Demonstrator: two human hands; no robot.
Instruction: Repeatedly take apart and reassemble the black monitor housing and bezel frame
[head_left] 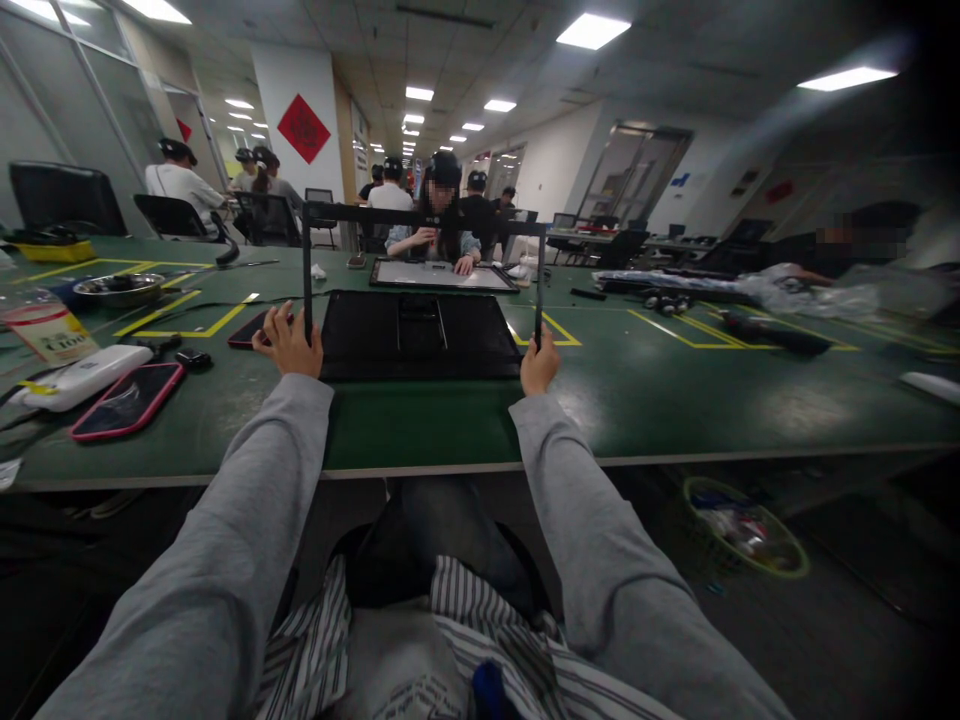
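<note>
A thin black rectangular frame (360,214), like a monitor bezel, stands raised in front of me. My left hand (289,342) grips its left side bar low down, with some fingers spread outward. At the lower right, my right hand (540,363) is closed around the opposite bar. Behind and between my hands, a flat black panel (360,330) with a recessed middle section lies on the green table (420,425). Whether the frame's lower edge touches this panel, I cannot tell. A dark phone (251,328) lies just behind my left hand.
On the left are a pink-edged phone (129,402), a white device (88,378), a metal bowl (118,289) and a plastic container (49,330). Across the table, a co-worker (442,215) touches a light panel (442,274). Plastic wrap (814,295) lies right; a basket (694,490) stands below.
</note>
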